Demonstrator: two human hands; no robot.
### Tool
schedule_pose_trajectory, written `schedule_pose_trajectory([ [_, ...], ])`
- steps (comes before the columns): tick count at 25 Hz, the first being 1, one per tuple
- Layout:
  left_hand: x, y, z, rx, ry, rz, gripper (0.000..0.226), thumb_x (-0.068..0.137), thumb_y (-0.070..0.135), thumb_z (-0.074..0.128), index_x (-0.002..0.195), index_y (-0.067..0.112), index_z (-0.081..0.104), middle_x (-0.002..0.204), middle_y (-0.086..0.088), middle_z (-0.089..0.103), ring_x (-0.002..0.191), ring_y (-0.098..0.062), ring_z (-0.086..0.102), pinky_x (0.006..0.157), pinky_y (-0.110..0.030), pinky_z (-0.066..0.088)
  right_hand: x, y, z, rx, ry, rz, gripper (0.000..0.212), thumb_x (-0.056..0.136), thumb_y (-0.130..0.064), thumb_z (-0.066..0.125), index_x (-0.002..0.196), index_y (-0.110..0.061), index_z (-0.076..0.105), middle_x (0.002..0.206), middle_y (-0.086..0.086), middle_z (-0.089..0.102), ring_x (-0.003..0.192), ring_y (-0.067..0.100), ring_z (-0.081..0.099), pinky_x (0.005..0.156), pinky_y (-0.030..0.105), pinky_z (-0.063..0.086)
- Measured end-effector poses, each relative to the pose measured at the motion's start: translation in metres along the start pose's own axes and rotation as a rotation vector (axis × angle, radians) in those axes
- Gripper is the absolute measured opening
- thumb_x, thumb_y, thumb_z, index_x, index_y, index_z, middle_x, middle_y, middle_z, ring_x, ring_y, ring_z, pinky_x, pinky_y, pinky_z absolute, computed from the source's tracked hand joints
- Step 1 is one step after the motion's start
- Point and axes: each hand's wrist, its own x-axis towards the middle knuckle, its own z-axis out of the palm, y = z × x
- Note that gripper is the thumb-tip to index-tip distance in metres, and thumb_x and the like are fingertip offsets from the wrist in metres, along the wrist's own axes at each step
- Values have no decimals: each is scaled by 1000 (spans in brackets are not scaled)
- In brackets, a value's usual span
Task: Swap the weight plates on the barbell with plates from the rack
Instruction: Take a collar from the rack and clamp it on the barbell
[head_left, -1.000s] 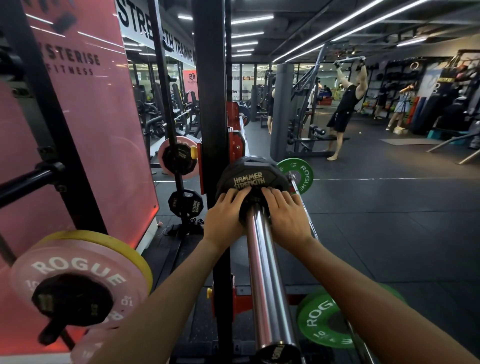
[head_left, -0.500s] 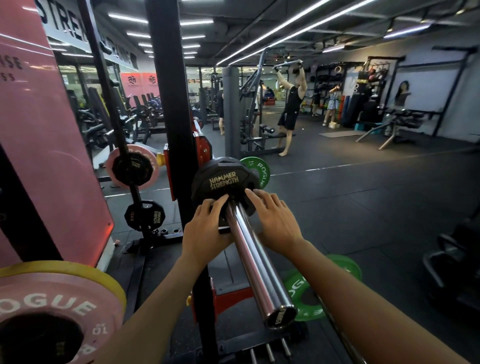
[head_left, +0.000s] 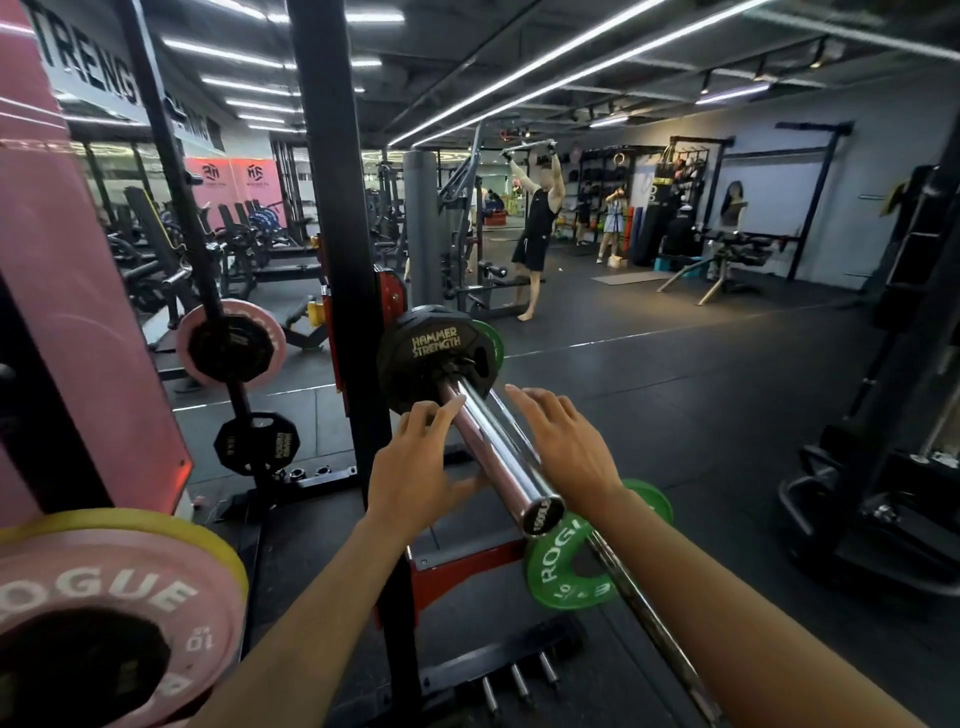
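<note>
Two open hands (head_left: 415, 467) (head_left: 566, 441) flanking sleeve (head_left: 493, 447)

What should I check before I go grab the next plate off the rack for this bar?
1. Black Hammer Strength plate seated far in on the barbell sleeve: ok.
2. Collar or clip outside that plate: cannot tell.
3. Left hand and right hand empty, off the plate: ok.
4. Spare plates in reach: ok, pink Rogue plate on the rack peg at near left.
5. Floor by your feet: not ok, a green Rogue plate on another bar lies below.
</note>
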Motion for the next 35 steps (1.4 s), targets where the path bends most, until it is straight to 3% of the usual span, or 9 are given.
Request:
schedule_pose_trajectory([
  [4, -36, 26, -13, -48, 7, -4, 92, 66, 74, 62, 144, 34, 35, 125, 11, 42, 111, -13, 52, 61, -33, 57, -50, -6, -22, 9, -12, 14, 93, 75, -21, 75, 151, -22, 22, 141, 2, 42, 116, 24, 46, 81, 35, 50],
  [8, -76, 54, -23, -91, -6, 10, 88, 70, 77, 59, 142, 31, 39, 125, 8, 46, 110, -16, 55, 64, -34, 57, -98, -17, -43, 68, 41, 59, 79, 82, -47, 64, 149, -21, 31, 136, 4, 48, 114, 25, 50, 78, 37, 53],
  [11, -92, 74, -36, -134, 14, 53, 82, 72, 76, 57, 138, 29, 44, 121, 8, 47, 107, -15, 56, 62, -35, 57, -127, -24, -58, 47, 58, 91, 79, 82, -52, 61, 148, -23, 30, 135, 2, 49, 112, 23, 50, 75, 36, 54],
  [14, -94, 90, -53, -158, 50, 96, 79, 72, 69, 68, 134, 25, 47, 119, 6, 48, 103, -17, 57, 60, -34, 55, -143, -29, -77, 7, 108, 129, 78, 83, -56, 56, 148, -26, 26, 134, -1, 48, 111, 19, 49, 75, 32, 52],
  [17, -93, 103, -65, -194, 89, 160, 75, 74, 69, 67, 132, 26, 48, 117, 8, 47, 100, -16, 56, 57, -29, 50, -157, -37, -97, -18, 146, 173, 77, 84, -58, 55, 148, -27, 27, 134, -3, 47, 112, 17, 48, 75, 30, 50],
  [23, -92, 142, -69, -332, 59, 341, 72, 79, 69, 57, 134, 22, 51, 118, 3, 51, 103, -19, 57, 57, -37, 56, -193, -51, -133, -70, 191, 330, 78, 83, -54, 61, 148, -26, 29, 136, -5, 47, 114, 16, 48, 73, 29, 49],
  [28, -97, 188, -53, -416, 5, 429, 71, 81, 71, 52, 134, 24, 50, 117, 6, 50, 96, -15, 59, 57, -23, 45, -238, -42, -165, -171, 215, 470, 75, 85, -56, 58, 149, -25, 31, 134, -4, 47, 115, 18, 50, 75, 34, 53],
  [35, -96, 285, -8, -468, -78, 516, 67, 82, 67, 54, 135, 26, 49, 115, 4, 50, 101, -18, 56, 58, -33, 53, -316, 4, -208, -322, 249, 695, 73, 86, -54, 57, 148, -25, 32, 134, -5, 46, 121, 17, 46, 77, 33, 50],
])
